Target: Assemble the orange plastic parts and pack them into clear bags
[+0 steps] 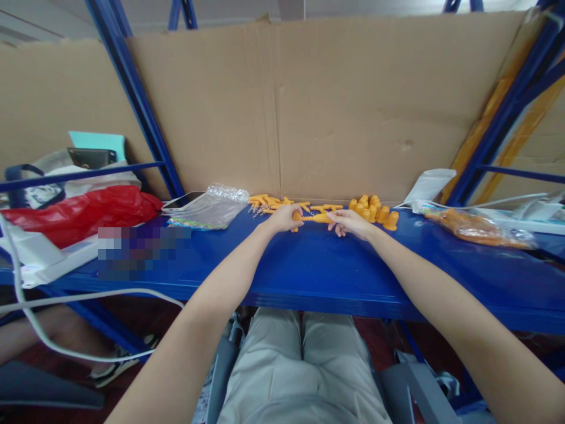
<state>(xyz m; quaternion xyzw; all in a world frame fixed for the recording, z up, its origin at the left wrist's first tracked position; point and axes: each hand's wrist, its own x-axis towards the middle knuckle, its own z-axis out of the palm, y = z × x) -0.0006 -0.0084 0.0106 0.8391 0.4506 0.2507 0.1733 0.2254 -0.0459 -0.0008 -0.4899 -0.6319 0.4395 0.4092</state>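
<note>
My left hand and my right hand are close together over the far part of the blue shelf top. Between them stretches a slim orange plastic piece. The fingers of my left hand are closed on its left end, and those of my right hand pinch its right end. Whether it is one part or two joined parts I cannot tell. Just behind my hands lie several orange branching pieces, with small silvery bits among them. Several orange cup-shaped pieces stand beyond my right hand.
Left of the orange pieces lies a clear plastic bag. Farther left are a red plastic bag and a white power strip with a cable. A wrapped orange bundle lies at right. Cardboard closes off the back.
</note>
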